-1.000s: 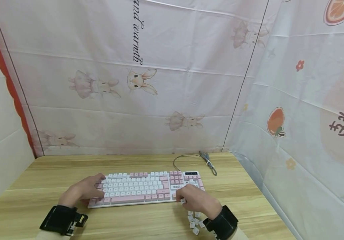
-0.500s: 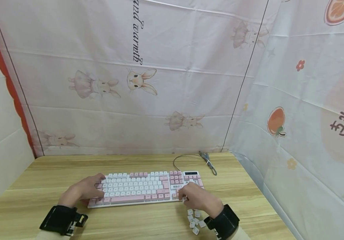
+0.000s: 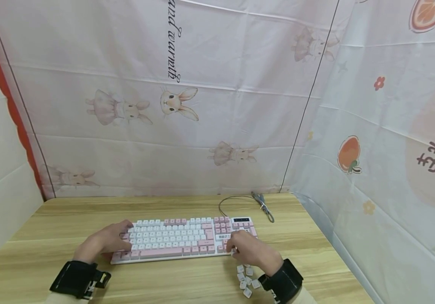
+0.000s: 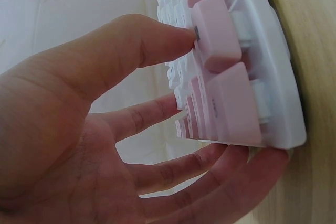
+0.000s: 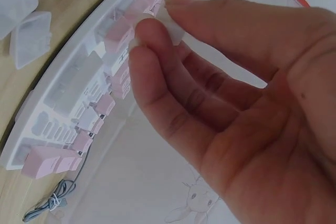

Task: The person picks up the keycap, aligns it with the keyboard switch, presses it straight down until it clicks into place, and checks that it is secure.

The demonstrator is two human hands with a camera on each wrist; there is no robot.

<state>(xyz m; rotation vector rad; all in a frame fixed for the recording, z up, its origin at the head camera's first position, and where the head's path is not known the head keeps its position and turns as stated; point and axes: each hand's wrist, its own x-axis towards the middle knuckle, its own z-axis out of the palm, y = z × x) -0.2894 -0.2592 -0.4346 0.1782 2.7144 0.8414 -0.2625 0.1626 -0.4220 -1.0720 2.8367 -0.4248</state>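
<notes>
A white-and-pink keyboard (image 3: 171, 238) lies on the wooden table, several key positions bare at its right end. My left hand (image 3: 107, 240) grips its left end. In the left wrist view the thumb (image 4: 168, 43) presses on a pink key (image 4: 216, 32), and fingertips lie along the far side. My right hand (image 3: 249, 251) is over the right part of the keyboard near its front edge. Between thumb and index finger it pinches a small white keycap (image 5: 172, 24), partly hidden by the fingertips. The other fingers curl beneath.
Several loose white keycaps (image 3: 248, 280) lie on the table (image 3: 164, 283) in front of the keyboard's right end, beside my right wrist. A grey cable (image 3: 264, 207), tied in a bundle, lies behind the keyboard. Printed curtains (image 3: 202, 169) hang behind the table and along its right.
My right hand has shifted slightly to the right and away from me over the keyboard. The left hand and the keyboard stay where they were.
</notes>
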